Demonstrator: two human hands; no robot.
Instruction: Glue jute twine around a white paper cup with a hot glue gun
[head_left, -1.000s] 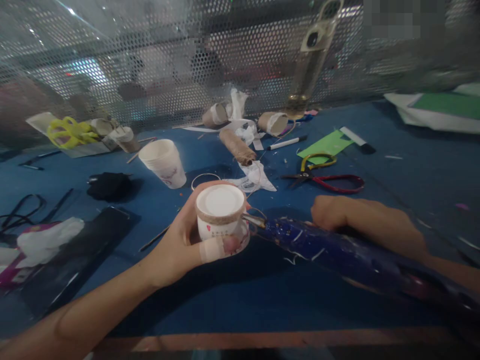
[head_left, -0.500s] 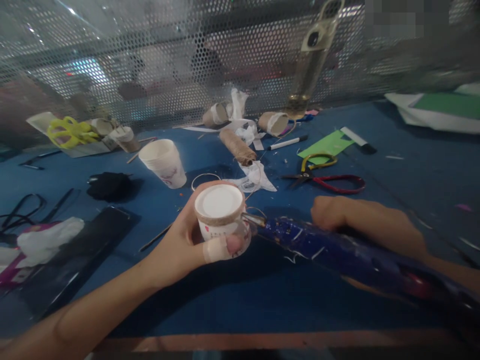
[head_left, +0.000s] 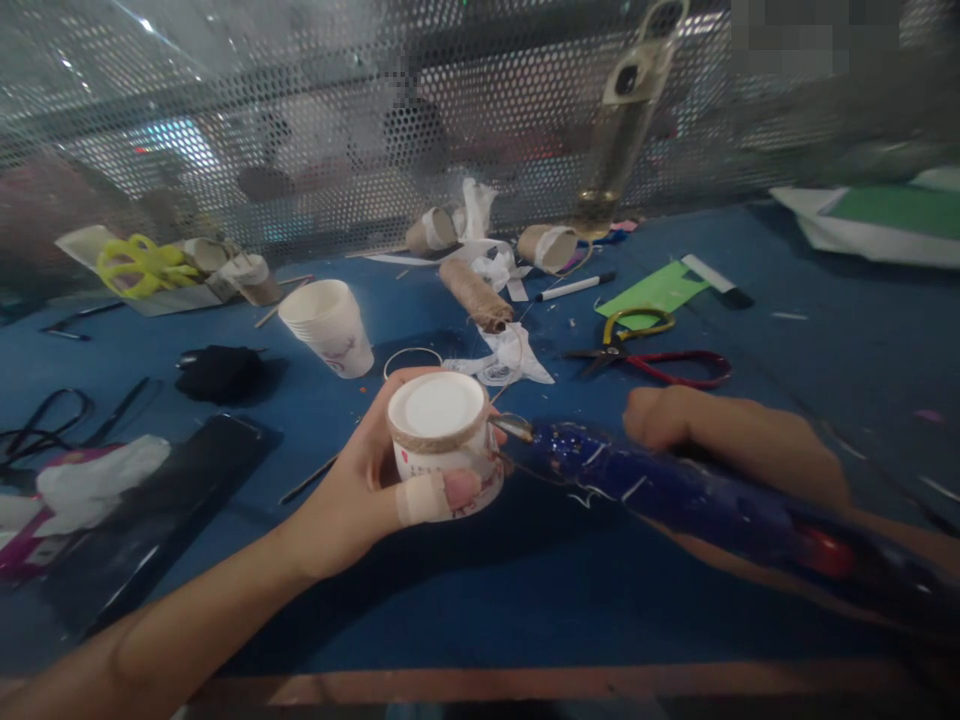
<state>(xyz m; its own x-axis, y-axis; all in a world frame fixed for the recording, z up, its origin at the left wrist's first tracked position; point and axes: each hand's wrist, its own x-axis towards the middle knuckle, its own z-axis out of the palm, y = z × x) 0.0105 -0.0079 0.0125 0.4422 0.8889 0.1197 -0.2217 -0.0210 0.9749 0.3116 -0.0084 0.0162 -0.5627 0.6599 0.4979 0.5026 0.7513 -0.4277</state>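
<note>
My left hand (head_left: 375,480), its thumb taped, is wrapped round an upside-down paper cup (head_left: 437,405). Brown twine (head_left: 442,443) runs round the cup near its upturned base. From the right, my right hand (head_left: 739,445) grips a blue hot glue gun (head_left: 645,490); its fingers are partly hidden behind the gun. The metal nozzle (head_left: 514,428) points at the twine on the cup's right side, but I cannot tell whether it touches. A loose strand of twine leads from the cup up to a twine roll (head_left: 476,293) lying behind it.
Stacked paper cups (head_left: 330,325) stand left of my left hand. Red-and-yellow-handled scissors (head_left: 645,350) lie beyond the glue gun, beside green paper (head_left: 652,295) and a marker (head_left: 576,287). A dark phone (head_left: 157,520) lies at left. A perforated metal panel (head_left: 337,130) borders the table's back.
The glue gun's nozzle has risen slightly along the cup's right side. The cup has tilted or turned a little in my left hand, and its thumb has shifted slightly.
</note>
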